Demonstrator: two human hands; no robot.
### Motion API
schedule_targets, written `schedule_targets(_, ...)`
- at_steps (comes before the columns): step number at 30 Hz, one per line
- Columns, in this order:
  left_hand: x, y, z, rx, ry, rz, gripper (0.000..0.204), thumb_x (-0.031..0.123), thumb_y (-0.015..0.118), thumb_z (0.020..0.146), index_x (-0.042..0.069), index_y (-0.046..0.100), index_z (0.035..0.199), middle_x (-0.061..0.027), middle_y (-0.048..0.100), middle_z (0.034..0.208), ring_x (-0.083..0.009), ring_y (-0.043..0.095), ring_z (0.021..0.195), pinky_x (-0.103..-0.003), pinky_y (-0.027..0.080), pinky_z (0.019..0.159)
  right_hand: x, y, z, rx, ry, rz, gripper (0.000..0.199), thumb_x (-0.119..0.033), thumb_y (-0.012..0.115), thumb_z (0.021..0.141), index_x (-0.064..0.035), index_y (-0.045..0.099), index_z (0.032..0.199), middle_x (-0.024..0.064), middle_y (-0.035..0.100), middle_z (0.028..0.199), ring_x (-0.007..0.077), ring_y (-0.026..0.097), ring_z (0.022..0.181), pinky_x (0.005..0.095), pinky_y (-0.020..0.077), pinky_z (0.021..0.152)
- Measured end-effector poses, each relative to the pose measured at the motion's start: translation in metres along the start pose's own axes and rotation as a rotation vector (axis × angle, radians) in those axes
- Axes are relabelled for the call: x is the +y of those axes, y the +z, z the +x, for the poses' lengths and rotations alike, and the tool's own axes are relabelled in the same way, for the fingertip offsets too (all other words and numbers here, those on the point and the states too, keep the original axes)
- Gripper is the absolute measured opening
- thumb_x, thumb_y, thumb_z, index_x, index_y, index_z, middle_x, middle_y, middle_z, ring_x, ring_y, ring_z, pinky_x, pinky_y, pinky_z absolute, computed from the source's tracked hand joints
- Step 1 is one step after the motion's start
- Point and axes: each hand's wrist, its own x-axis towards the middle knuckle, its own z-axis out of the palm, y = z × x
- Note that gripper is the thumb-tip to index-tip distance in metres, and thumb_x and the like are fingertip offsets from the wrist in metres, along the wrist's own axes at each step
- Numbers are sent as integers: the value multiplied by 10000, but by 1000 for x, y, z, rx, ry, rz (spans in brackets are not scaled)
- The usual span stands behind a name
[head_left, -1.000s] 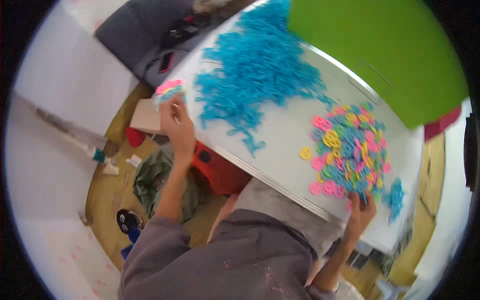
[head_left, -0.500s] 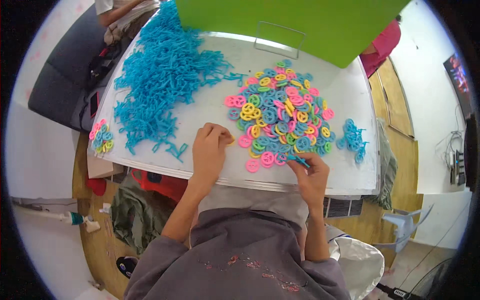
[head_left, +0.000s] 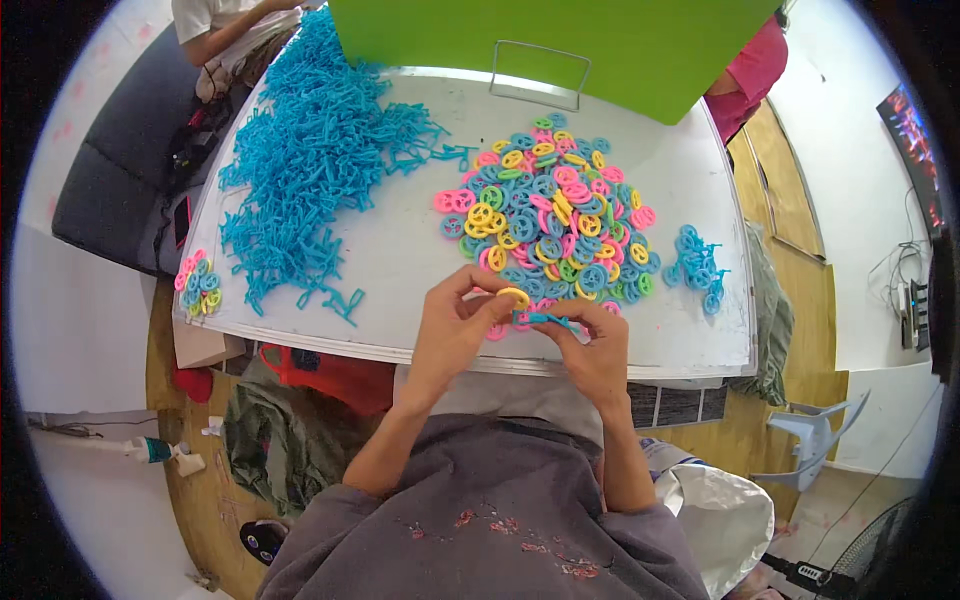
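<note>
My left hand (head_left: 449, 328) pinches a small yellow toy wheel (head_left: 514, 297) between thumb and fingers. Close beside it, my right hand (head_left: 594, 352) grips a thin blue plastic toy frame (head_left: 553, 321); its near end almost meets the wheel, and I cannot tell whether they touch. Just beyond both hands spreads a heap of pink, yellow, green and blue spoked wheels (head_left: 541, 228). A large pile of blue plastic frames (head_left: 300, 165) covers the table's left side. Right of the wheels lies a small group of blue frames with blue wheels (head_left: 698, 268).
A green panel (head_left: 550, 40) with a wire loop (head_left: 540, 75) stands at the white table's (head_left: 395, 235) far side. Small wheels (head_left: 199, 285) cluster at the left corner. One person (head_left: 220, 35) sits far left, another (head_left: 750, 75) far right. A grey plastic chair (head_left: 810, 440) stands right.
My left hand has moved right with the yellow wheel, and my right hand has shifted left with the blue frame, so the two parts are now together. The whole view has shifted slightly.
</note>
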Motion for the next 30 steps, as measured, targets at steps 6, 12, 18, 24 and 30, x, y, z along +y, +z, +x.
schedule_targets(6,-5,3,2,112,-16,-186,170,128,648,866,0,577,952,-86,628,948,-157,637,841,-294,565,704,-9,3,-2,41,4,-49,120,40,694,745,7,667,858,57,668,803,121,608,779,257,471,732)
schedule_targets(12,-4,2,-1,37,-36,-113,164,121,647,864,-3,582,950,-75,629,941,-142,629,817,-308,574,693,4,5,-1,35,29,62,150,67,682,744,8,659,880,71,666,845,126,611,794,263,479,744)
schedule_targets(18,-15,1,2,51,-38,-49,128,99,643,866,0,589,927,-71,639,914,-127,620,812,-264,547,690,-1,5,-1,-25,24,54,135,72,684,743,12,655,860,68,662,833,129,612,807,273,486,762)
schedule_targets(24,-13,14,0,68,21,-73,108,56,638,859,-15,611,936,-72,645,909,-124,616,821,-256,535,729,1,3,0,2,131,205,119,46,691,762,28,643,870,72,663,815,130,629,756,260,509,717)
schedule_targets(30,-22,22,-5,173,80,-150,92,-19,582,873,-43,617,955,-91,654,908,-130,623,807,-281,553,736,-2,7,-2,40,315,380,126,-20,663,828,40,615,928,109,667,828,146,647,719,267,539,673)
